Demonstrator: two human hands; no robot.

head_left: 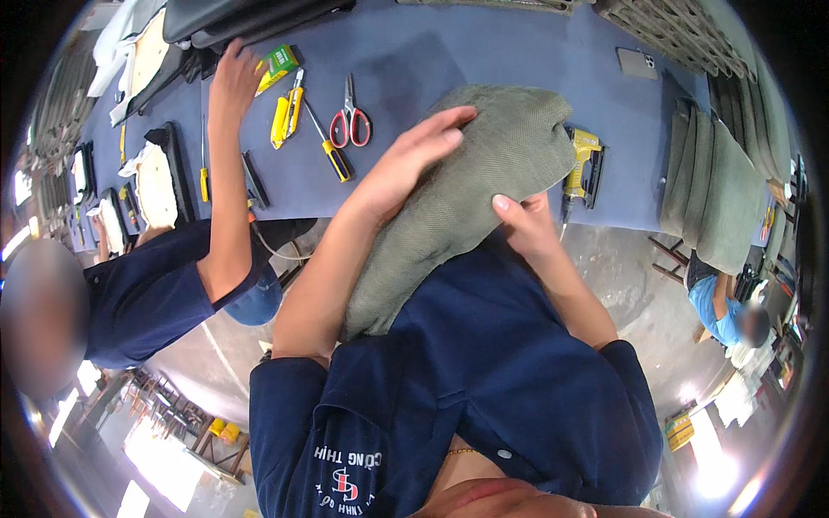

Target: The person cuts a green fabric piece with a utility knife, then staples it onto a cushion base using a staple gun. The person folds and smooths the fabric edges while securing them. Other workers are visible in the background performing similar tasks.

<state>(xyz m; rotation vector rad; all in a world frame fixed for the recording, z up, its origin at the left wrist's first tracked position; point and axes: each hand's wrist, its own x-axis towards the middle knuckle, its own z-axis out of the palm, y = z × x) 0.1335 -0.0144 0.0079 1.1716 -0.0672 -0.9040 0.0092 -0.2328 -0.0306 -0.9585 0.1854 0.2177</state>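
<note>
An olive-grey fabric-covered cushion point(484, 173) is tilted against my body, its far end over the blue-grey table point(414, 52). My left hand point(419, 151) lies on its upper left side with the fingers stretched out along the cloth. At the near right edge my right hand point(528, 226) grips the cushion, thumb on top and the other fingers mostly hidden beneath. Just right of the cushion lies a yellow staple gun point(585, 164) with a hose. Red-and-black-handled scissors point(350, 125) and a yellow-and-black screwdriver point(335, 160) lie to the left.
Near a yellow utility knife point(285, 116) is a green-and-yellow box point(281, 65). A co-worker's arm point(229, 155) reaches across the table at left. Olive cushions point(708, 181) stand stacked at right, below a phone point(637, 63). Black covers point(250, 22) lie at the far left.
</note>
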